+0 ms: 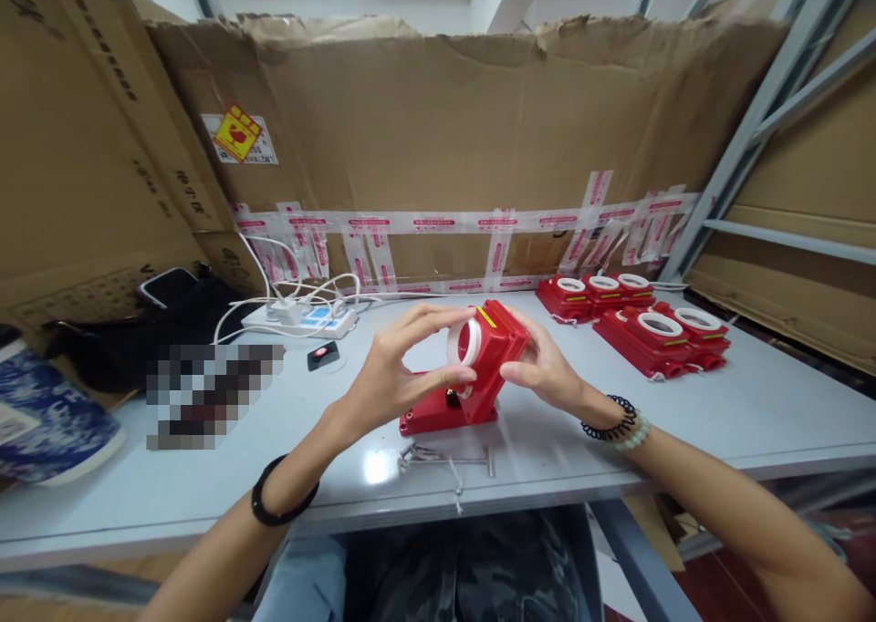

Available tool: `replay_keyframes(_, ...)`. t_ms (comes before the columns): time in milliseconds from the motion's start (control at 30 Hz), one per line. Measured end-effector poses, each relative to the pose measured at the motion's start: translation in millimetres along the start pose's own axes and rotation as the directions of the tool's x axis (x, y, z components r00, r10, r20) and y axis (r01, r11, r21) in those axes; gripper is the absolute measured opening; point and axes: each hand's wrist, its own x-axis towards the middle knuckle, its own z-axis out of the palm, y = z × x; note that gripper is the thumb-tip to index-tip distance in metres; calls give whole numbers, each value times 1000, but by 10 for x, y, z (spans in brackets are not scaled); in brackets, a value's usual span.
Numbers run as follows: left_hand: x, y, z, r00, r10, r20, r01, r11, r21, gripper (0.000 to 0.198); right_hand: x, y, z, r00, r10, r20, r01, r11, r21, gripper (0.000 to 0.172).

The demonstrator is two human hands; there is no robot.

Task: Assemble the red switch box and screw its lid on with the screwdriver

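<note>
I hold a red plastic box [494, 348] tilted up over the grey table [753, 412]; its hinged base rests on the tabletop. My left hand [397, 371] pinches a white ring [464, 342] set in the box's front face, thumb below and fingers above. My right hand [544, 367] grips the box's right side from behind. A few small metal pins and a string [444, 461] lie on the table just in front of the box.
Several finished red boxes with white rings [640, 321] lie at the back right. A white power strip with cables [301, 316], a small black device [323, 355], a black bag [157, 330] and a blue patterned item [47, 421] sit at the left. Cardboard walls the back.
</note>
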Motion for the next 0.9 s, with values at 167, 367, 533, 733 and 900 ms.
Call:
replay_keyframes(167,14,-11,-50,998,-3,61,7,998,-63,50,-10,52,29,996,83,23,-86,983,161,45)
replay_keyframes(367,5,-55,-106,991,9,130,12,987,-159,51,-14,67,61,988,132,75,-147,953,265,40)
replay_keyframes(533,-6,-61,-113,988,75,136,-55,988,-145,49,-18,86,46,983,168,79,-183,943,279,42)
replay_keyframes(733,-18,-38,-129,979,127,162,-115,990,-79,47,-21,69,49,976,204,82,-219,938,269,46)
replay_keyframes(900,-49,-19,-155,969,164,186,-163,986,-20,43,-18,28,94,961,237,144,-269,924,273,50)
